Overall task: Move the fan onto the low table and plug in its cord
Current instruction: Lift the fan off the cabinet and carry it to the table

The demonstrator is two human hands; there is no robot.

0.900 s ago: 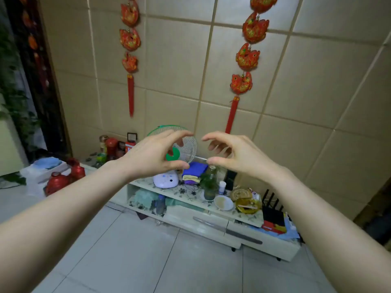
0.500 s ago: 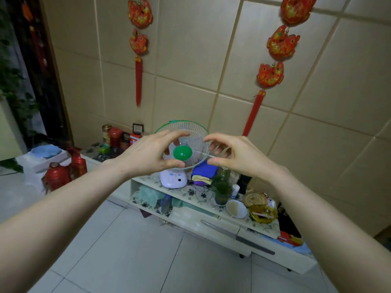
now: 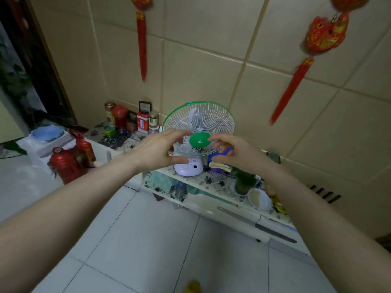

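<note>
A small fan (image 3: 198,119) with a white wire cage, green rim, green hub and lilac base (image 3: 189,167) stands on the low white table (image 3: 213,181), which has a floral cover, against the tiled wall. Both my arms are stretched toward it. My left hand (image 3: 158,151) overlaps the cage's lower left, fingers curled and apart. My right hand (image 3: 237,154) overlaps the lower right in the same pose. Neither hand holds anything, and I cannot tell whether they touch the cage. The fan's cord is not visible.
Jars and tins (image 3: 131,119) crowd the table's back left. Red jars (image 3: 65,163) and a white box (image 3: 50,142) stand on the floor at left. A purple cloth (image 3: 220,164), green bottle (image 3: 243,182) and bowl (image 3: 259,199) sit right of the fan. Red ornaments (image 3: 323,37) hang above.
The view has come closer to the table, so the fan looks larger. Both hands stay raised in front of it, now flanking the green hub.
</note>
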